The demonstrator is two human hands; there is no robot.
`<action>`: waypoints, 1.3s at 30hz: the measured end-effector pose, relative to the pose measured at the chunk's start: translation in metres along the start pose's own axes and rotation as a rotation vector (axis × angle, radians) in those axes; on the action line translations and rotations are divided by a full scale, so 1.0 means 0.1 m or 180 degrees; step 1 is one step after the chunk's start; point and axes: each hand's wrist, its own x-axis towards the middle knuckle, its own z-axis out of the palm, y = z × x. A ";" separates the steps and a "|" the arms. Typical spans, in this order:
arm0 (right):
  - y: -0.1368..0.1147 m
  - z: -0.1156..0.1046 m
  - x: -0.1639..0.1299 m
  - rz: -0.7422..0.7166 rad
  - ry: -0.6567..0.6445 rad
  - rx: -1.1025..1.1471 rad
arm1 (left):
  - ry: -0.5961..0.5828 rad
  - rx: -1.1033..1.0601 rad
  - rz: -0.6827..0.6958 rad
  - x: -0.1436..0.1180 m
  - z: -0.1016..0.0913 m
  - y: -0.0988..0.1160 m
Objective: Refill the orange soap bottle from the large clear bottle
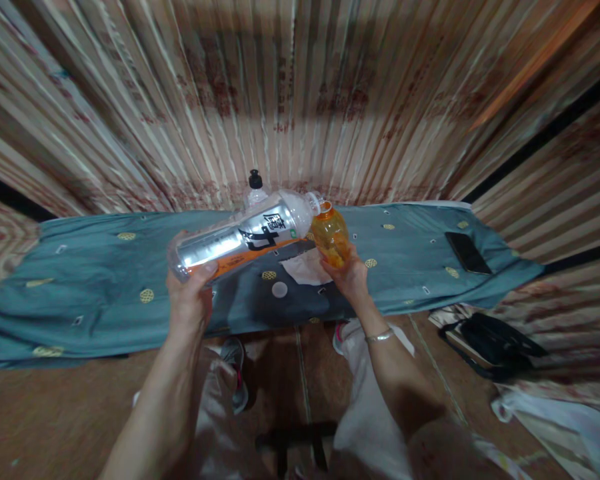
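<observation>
The large clear plastic bottle (240, 240), with a silver-and-orange label bearing black characters, is at the centre of the frame, tilted, base lower left and mouth upper right. The left grip (187, 287) is wrapped around its base. Its mouth is right beside the rim of the smaller translucent orange bottle (333, 230); whether the two touch cannot be told. The right grip (350, 275) is closed around the lower part of the orange bottle, which leans with its opening toward the large one. Deeper orange shows in its lower part; whether this is contents cannot be told. The liquid level in the large bottle cannot be read.

Behind the large bottle, near the far edge, a clear bottle with a black cap (255, 181) is partly hidden. Under the orange bottle lies a white cloth or tissue (305, 268); a round whitish disc (279, 289) lies nearer the front edge.

The surface (105, 267), covered in teal cloth with yellow pineapple prints, gives broad lateral room on both sides, as far as a black phone-like slab (467, 253) near its right end. A pleated curtain (280, 87) closes off the far edge. On the floor (275, 380), lower right, lies a black bag (500, 340).
</observation>
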 end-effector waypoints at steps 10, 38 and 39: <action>-0.01 0.00 0.00 -0.0017 -0.0001 -0.0054 | -0.0145 0.0173 0.0066 0.00 -0.03 0.00; -0.01 -0.02 -0.01 -0.0002 -0.0005 0.0096 | -0.0124 0.0314 0.0098 -0.01 0.01 0.01; -0.01 -0.02 -0.01 0.0005 -0.0007 0.0099 | -0.0156 0.0333 0.0118 -0.01 0.01 0.01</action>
